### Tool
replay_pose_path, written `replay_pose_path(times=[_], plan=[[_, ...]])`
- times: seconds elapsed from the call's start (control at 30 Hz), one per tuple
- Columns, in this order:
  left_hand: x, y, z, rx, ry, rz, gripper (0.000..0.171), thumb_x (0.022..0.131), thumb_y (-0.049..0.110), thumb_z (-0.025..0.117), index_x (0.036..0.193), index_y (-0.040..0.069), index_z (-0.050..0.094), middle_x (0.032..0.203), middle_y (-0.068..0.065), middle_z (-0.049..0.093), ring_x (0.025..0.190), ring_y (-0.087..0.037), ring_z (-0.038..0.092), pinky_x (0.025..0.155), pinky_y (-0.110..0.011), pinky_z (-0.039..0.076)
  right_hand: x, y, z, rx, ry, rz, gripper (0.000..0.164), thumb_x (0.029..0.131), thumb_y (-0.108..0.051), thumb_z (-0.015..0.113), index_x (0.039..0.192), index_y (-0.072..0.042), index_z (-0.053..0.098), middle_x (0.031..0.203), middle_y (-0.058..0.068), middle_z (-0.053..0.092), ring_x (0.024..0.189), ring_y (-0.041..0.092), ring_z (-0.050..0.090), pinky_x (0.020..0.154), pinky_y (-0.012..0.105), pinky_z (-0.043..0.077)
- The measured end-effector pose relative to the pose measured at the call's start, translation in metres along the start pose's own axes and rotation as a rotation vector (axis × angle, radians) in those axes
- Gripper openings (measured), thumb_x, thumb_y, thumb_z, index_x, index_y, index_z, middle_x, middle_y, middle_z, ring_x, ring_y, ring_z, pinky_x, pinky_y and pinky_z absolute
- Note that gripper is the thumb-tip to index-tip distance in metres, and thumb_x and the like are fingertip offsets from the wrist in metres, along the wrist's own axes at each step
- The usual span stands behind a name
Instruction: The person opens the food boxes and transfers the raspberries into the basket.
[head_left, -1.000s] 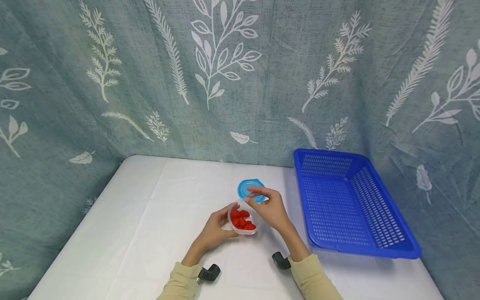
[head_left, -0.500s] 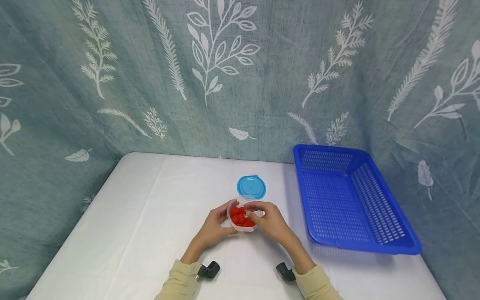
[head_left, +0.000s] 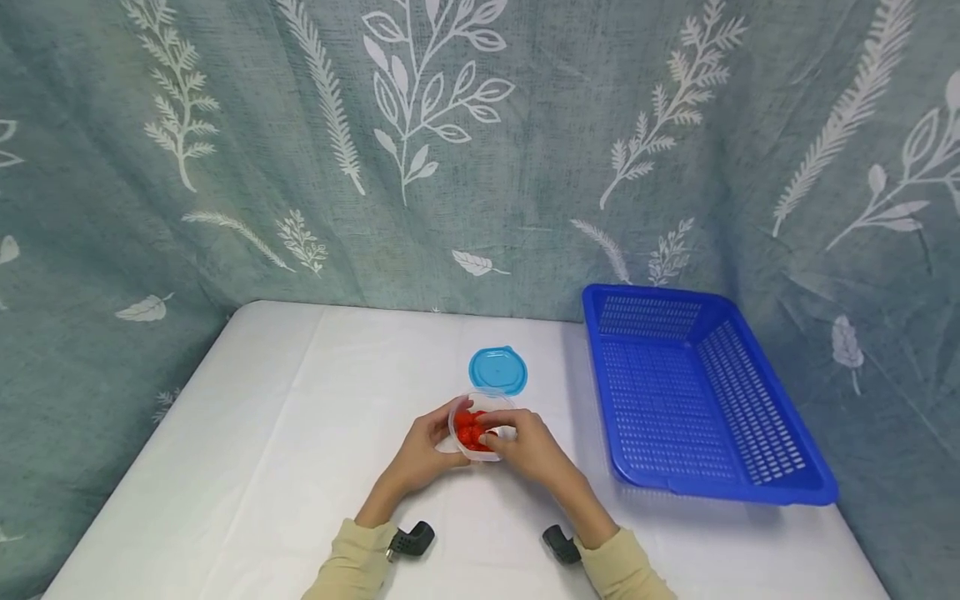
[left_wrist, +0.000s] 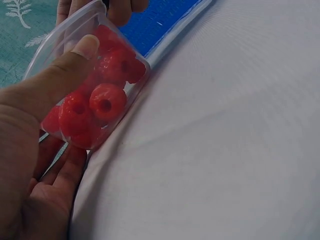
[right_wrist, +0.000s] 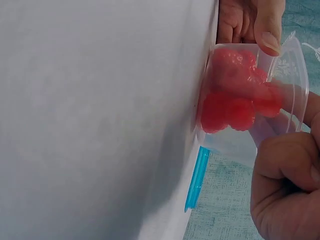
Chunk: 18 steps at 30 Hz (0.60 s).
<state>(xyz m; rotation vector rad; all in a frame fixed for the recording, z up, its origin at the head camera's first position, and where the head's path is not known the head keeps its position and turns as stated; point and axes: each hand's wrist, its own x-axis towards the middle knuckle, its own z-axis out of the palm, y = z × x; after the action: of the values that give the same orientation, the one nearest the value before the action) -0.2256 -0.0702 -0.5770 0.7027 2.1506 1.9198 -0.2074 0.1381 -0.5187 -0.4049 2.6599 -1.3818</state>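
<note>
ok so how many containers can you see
2: the clear tub of red berries in the left hand, and the blue basket at right. Others could be hidden beneath it.

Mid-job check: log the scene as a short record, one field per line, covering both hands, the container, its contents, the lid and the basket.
Left hand: left hand grips the clear container
Right hand: right hand has fingers inside the container; whether they pinch anything is unclear
Container: uncovered
Contents: several red berries
Lid: blue lid on the white table, beyond the container
Basket: blue basket, right of both hands
</note>
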Motion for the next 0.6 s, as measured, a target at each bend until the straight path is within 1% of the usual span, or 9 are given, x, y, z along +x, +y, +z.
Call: replay_pose_path(times=[0.13,0.27,0.4,0.5,0.6], plan=[[0.0,0.0,-0.001,0.006,0.003,-0.004,0.088,0.08,0.004,0.085,0.156,0.007,0.041,0.154,-0.012,0.05,0.144,-0.026,0.046,0.115,-0.026,0.039,0.002,-0.002,-0.001,-0.016,-0.015,-0.004,0.025,0.09,-0.005,0.074,0.115,-0.008,0.077,0.12,0.009,0.074,0.123,0.031,0.062,0.109,0.059,0.047],[0.0,0.0,-0.001,0.008,0.002,-0.011,0.088,0.079,0.006,0.086,0.156,0.008,0.041,0.154,-0.011,0.05,0.144,-0.025,0.047,0.115,-0.026,0.04,0.002,-0.006,-0.002,-0.066,-0.04,0.002,0.027,0.09,-0.005,0.075,0.117,-0.007,0.077,0.118,0.01,0.073,0.116,0.031,0.064,0.103,0.056,0.052],[0.0,0.001,-0.001,0.013,0.0,-0.01,0.089,0.079,0.008,0.086,0.156,0.007,0.041,0.154,-0.011,0.051,0.144,-0.025,0.047,0.115,-0.026,0.04,0.003,-0.009,-0.003,-0.11,-0.07,0.028,0.026,0.09,-0.007,0.075,0.116,-0.008,0.076,0.115,0.007,0.073,0.11,0.028,0.063,0.1,0.053,0.055],[0.0,0.0,-0.001,0.01,-0.001,-0.009,0.088,0.079,0.007,0.086,0.155,0.007,0.041,0.153,-0.011,0.051,0.143,-0.025,0.048,0.115,-0.026,0.04,0.004,-0.011,-0.004,-0.1,-0.083,0.034,0.021,0.09,-0.007,0.075,0.111,-0.009,0.074,0.11,0.005,0.072,0.108,0.026,0.063,0.101,0.052,0.054],[-0.001,0.0,-0.001,0.009,0.001,-0.012,0.088,0.079,0.005,0.086,0.155,0.008,0.041,0.153,-0.011,0.051,0.143,-0.025,0.048,0.115,-0.027,0.04,0.005,-0.011,-0.004,-0.061,-0.089,0.023,0.017,0.09,-0.005,0.075,0.106,-0.009,0.071,0.103,0.003,0.071,0.104,0.025,0.063,0.101,0.051,0.054]])
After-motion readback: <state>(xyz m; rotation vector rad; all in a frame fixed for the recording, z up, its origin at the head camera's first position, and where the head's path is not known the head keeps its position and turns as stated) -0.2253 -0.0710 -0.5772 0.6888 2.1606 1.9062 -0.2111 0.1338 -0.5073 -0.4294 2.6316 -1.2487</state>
